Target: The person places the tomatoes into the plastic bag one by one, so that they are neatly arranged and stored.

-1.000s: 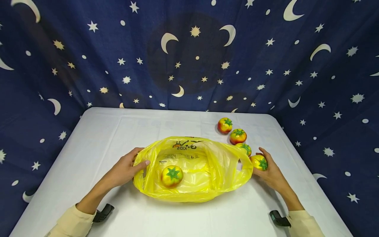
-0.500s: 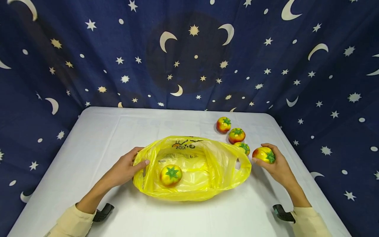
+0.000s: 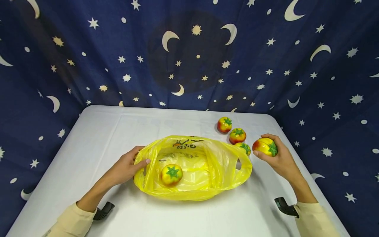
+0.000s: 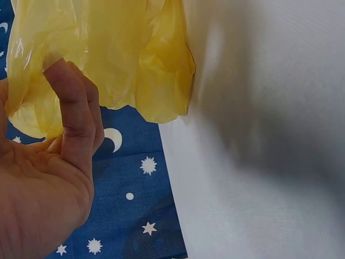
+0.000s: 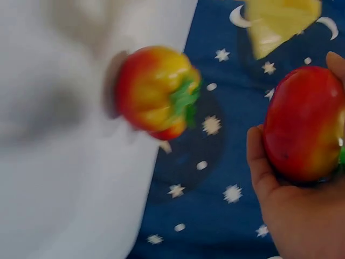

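A yellow plastic bag (image 3: 198,179) lies with its mouth spread wide on the table, one red-and-yellow toy tomato (image 3: 171,175) inside it. My left hand (image 3: 124,168) grips the bag's left side, thumb over the rim at the handle; the left wrist view shows the fingers (image 4: 75,102) behind the thin plastic. Right of the bag, my right hand (image 3: 281,161) holds another toy tomato (image 3: 265,146) with a green leafy top, raised over the table. In the right wrist view this tomato (image 5: 304,124) sits between thumb and fingers.
Three more toy tomatoes stand in a slanting row behind the bag's right side: the farthest (image 3: 224,124), a middle one (image 3: 237,136) and a nearer one (image 3: 243,147) partly hidden by the bag. A dark blue star-and-moon curtain (image 3: 189,65) surrounds the white table (image 3: 142,118).
My right hand has taken the tomato from beside the bag's right handle, drawing it right and lifting it. The left hand keeps its hold on the bag.
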Demonstrator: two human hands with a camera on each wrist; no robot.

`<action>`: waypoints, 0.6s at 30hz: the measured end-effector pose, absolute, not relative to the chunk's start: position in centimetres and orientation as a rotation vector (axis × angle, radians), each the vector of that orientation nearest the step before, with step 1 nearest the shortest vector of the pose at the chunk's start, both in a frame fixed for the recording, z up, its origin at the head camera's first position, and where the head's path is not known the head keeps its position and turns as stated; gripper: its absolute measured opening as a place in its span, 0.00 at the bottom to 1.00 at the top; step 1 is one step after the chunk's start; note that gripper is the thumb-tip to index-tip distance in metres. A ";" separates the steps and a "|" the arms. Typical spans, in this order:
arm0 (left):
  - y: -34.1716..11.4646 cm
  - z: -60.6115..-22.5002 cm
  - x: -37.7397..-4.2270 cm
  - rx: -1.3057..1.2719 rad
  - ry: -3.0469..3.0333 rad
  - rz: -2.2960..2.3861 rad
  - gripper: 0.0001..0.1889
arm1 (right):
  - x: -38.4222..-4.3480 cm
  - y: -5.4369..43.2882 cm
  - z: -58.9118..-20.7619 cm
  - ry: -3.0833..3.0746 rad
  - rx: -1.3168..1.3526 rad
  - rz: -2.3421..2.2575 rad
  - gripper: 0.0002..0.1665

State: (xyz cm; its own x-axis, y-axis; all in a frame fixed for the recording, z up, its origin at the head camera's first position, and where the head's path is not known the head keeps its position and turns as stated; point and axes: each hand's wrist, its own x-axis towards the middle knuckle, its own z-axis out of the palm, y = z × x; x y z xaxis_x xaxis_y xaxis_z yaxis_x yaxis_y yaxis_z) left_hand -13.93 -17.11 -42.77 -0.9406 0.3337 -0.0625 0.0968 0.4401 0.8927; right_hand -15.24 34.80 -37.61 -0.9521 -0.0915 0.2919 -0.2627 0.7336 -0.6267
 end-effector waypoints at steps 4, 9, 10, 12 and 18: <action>-17.1 -42.8 -13.9 0.375 2.465 1.506 0.28 | -15.3 33.1 -35.8 -2.680 0.382 1.062 0.38; -17.1 -42.8 -13.9 0.372 2.470 1.498 0.29 | -15.6 30.8 -33.8 -2.672 0.525 1.085 0.38; -17.1 -42.8 -13.9 0.373 2.472 1.497 0.29 | -15.7 30.4 -33.4 -2.670 0.547 1.080 0.38; -17.1 -42.8 -13.8 0.372 2.473 1.499 0.28 | -16.0 29.6 -32.6 -2.667 0.590 1.074 0.38; -17.2 -42.8 -13.8 0.380 2.494 1.489 0.28 | -16.3 27.2 -30.7 -2.683 0.650 1.080 0.38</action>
State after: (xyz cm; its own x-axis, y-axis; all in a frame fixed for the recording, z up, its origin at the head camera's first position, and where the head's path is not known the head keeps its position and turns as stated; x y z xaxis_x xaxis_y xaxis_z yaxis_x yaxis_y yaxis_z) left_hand -13.76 -17.16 -42.80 -0.9444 0.3252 -0.0484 0.1116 0.4556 0.8831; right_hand -16.33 27.17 -30.69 -0.8890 -0.3294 0.3181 -0.4579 0.6415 -0.6155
